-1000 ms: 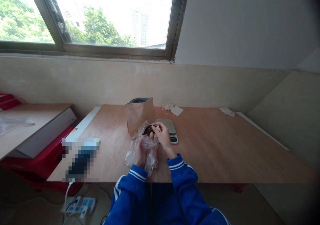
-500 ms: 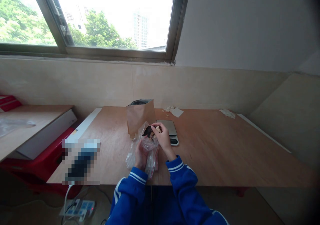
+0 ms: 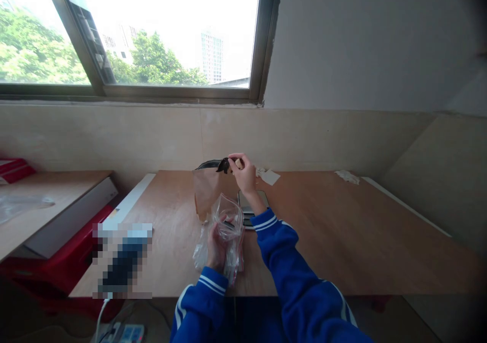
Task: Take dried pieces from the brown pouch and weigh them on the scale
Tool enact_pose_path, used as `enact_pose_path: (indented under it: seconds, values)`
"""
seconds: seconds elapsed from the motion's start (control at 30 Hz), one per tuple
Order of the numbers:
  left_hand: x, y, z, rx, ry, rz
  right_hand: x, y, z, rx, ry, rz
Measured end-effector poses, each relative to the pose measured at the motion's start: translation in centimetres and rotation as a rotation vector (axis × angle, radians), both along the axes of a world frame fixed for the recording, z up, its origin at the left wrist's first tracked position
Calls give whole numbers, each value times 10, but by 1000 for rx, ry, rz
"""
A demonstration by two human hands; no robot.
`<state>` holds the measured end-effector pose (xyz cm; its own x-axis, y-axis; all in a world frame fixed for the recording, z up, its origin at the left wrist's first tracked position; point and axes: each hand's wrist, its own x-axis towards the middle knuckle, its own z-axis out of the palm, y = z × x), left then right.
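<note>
The left hand (image 3: 216, 244) is closed around the lower part of a clear plastic zip bag (image 3: 224, 231), holding it upright just above the near part of the wooden counter (image 3: 342, 231). The bag's mouth gapes open at the top, and a red strip runs along its edge near the wrist. What, if anything, lies inside the bag cannot be told.

The right hand (image 3: 245, 173) is raised farther out, over the open top of a brown paper bag (image 3: 209, 191) that stands upright on the counter just behind the plastic bag. Its fingers (image 3: 234, 161) pinch a small dark scoop (image 3: 224, 166) with something pale in or beside it; the piece is too small to name. The scoop hovers at the rim of the paper bag, whose lining looks dark at the opening.

Between the two bags and partly hidden by the right forearm lies a flat digital kitchen scale (image 3: 253, 206) with a grey platform. Both arms wear blue sleeves with white stripes at the cuffs.

Near the back edge of the counter lie a small white paper slip (image 3: 270, 177) and, well apart to the right, a crumpled white scrap (image 3: 346, 175). To the left stands a lower wooden surface with a red box (image 3: 15, 163) at its far end, and a power strip (image 3: 125, 333) lies on the floor below. A window (image 3: 152, 33) above shows trees and buildings.
</note>
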<state>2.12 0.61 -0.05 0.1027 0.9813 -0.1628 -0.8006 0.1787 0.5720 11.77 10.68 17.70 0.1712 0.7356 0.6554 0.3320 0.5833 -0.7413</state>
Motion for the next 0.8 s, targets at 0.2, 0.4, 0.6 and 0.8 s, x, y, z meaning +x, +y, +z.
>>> enact_pose_path:
  seconds: [0.2,0.4,0.6,0.8]
  values:
    - [-1,2,1,22,100,9,-25,39,5,155,-323,169]
    - [0,3,-1,23,87,19,-27,44,-9,171,-412,284]
    - [0,2,-4,6,69,32,-17,34,8,116,-454,385]
    - [0,4,-11,11,69,9,-12,25,18,72,-428,472]
